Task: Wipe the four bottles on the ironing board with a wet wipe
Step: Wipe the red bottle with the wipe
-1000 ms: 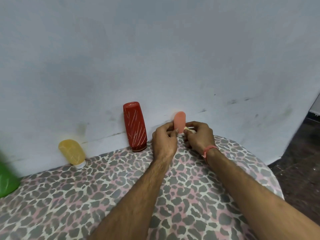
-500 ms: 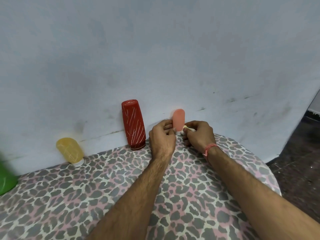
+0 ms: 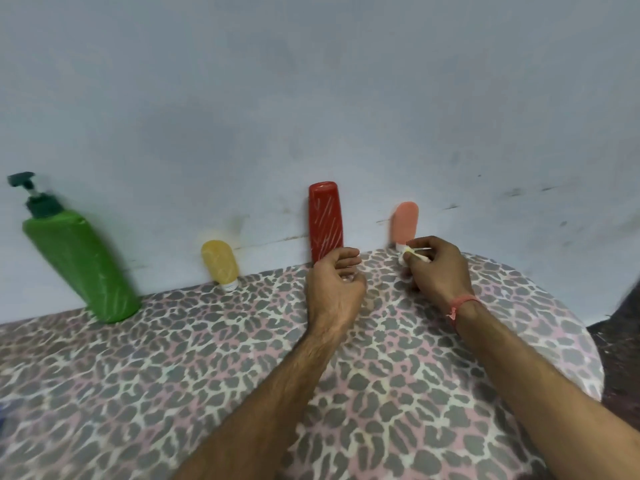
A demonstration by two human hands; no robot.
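Several bottles stand along the wall on the leopard-print ironing board [image 3: 207, 358]: a green pump bottle [image 3: 79, 265] at left, a small yellow one [image 3: 220, 263], a tall red one [image 3: 326, 220] and a small pink one [image 3: 404, 223] standing on its cap. My right hand [image 3: 434, 271] pinches a small white wet wipe [image 3: 410, 252] at the pink bottle's cap. My left hand [image 3: 336, 287] is just in front of the red bottle's base, fingers curled and apart, holding nothing that I can see.
A pale blue wall [image 3: 311, 98] rises right behind the bottles. The board's rounded end [image 3: 585, 358] is at the right, with dark floor [image 3: 623, 358] beyond it.
My left hand has let go of the pink bottle and moved left to the red bottle's base. The right hand stays at the pink bottle with the wipe. The view has swung left, showing the green bottle.
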